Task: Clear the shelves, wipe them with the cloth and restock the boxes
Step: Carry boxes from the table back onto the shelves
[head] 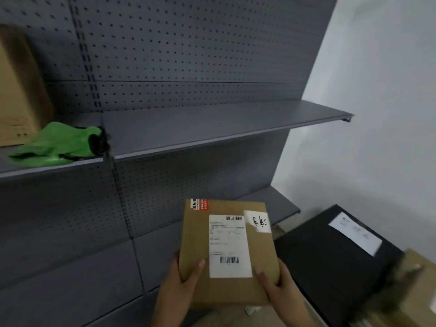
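I hold a flat brown cardboard box (195,234) with a white shipping label and a red sticker in front of the lower shelving. My left hand (181,282) grips its near left corner, thumb on top. My right hand (280,286) grips its near right corner, thumb on top too. Above, the grey upper shelf (212,128) is bare on its right section. A crumpled green cloth (59,145) lies on the left section of that shelf, next to a tall brown box (18,90) at the left edge.
A black box (330,260) with a white label sits low on the right, with another brown box (410,286) blurred beside it. A lower grey shelf (283,204) ends near the white wall (377,90). Grey pegboard backs the shelving.
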Available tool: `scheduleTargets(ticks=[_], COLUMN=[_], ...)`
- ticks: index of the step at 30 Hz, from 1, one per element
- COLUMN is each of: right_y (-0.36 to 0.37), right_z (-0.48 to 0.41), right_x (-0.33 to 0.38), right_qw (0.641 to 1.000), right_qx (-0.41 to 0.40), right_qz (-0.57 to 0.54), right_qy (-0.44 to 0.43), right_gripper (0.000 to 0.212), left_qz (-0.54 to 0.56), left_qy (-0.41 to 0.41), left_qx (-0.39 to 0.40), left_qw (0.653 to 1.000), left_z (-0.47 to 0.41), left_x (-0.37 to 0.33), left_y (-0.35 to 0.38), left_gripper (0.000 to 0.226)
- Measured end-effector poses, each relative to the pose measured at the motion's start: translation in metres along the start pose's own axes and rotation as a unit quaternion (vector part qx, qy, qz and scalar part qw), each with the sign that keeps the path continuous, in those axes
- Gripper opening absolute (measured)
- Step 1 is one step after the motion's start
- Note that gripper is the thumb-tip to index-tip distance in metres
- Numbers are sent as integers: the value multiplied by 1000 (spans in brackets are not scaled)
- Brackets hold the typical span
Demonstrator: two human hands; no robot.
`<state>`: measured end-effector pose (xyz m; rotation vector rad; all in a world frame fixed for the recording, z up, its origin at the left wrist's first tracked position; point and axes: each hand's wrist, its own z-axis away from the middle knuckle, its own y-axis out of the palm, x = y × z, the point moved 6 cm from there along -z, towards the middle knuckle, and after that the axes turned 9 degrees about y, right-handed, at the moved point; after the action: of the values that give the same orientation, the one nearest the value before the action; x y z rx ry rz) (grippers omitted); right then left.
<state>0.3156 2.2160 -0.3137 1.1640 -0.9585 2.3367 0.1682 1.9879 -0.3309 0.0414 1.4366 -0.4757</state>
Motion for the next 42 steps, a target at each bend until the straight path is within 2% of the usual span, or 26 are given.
scheduleTargets(ticks=[3,8,14,16,20,24,27,30,34,38,42], right_y=[-49,-135,-240,-275,-335,-387,-422,-448,-483,-515,-543], right_z=[17,44,89,101,120,143,159,180,199,211,221], right_x=[-16,-52,-102,-123,-166,-197,-226,-247,-279,-301,-323], right_qw=[999,994,980,975,963,952,937,926,909,892,870], right_qx=[-28,-93,-160,-189,-246,-283,-321,-345,-378,-406,-439], right_qz=[-27,-54,-113,-111,-110,-112,-128,-144,-153,-155,-162], right_qy=[0,-5,12,20,30,30,43,55,89,124,155], right_gripper=[75,77,43,45,66,64,67,56,62,58,64], left_qz=[7,5,10,13,-5,-17,-26,-35,-35,-50,-43], left_qy=[34,95,125,128,151,176,195,206,233,225,219], left_qx=[39,112,189,215,260,312,358,399,430,492,541], left_qw=[999,989,974,968,954,934,913,893,872,839,811], left_z=[18,54,108,130,170,203,231,258,292,318,339], left_x=[-22,-61,-92,-101,-118,-133,-142,-151,-163,-164,-170], left_y=[39,113,214,249,312,369,410,445,492,543,592], left_gripper=[84,81,88,94,78,95,86,88,69,76,75])
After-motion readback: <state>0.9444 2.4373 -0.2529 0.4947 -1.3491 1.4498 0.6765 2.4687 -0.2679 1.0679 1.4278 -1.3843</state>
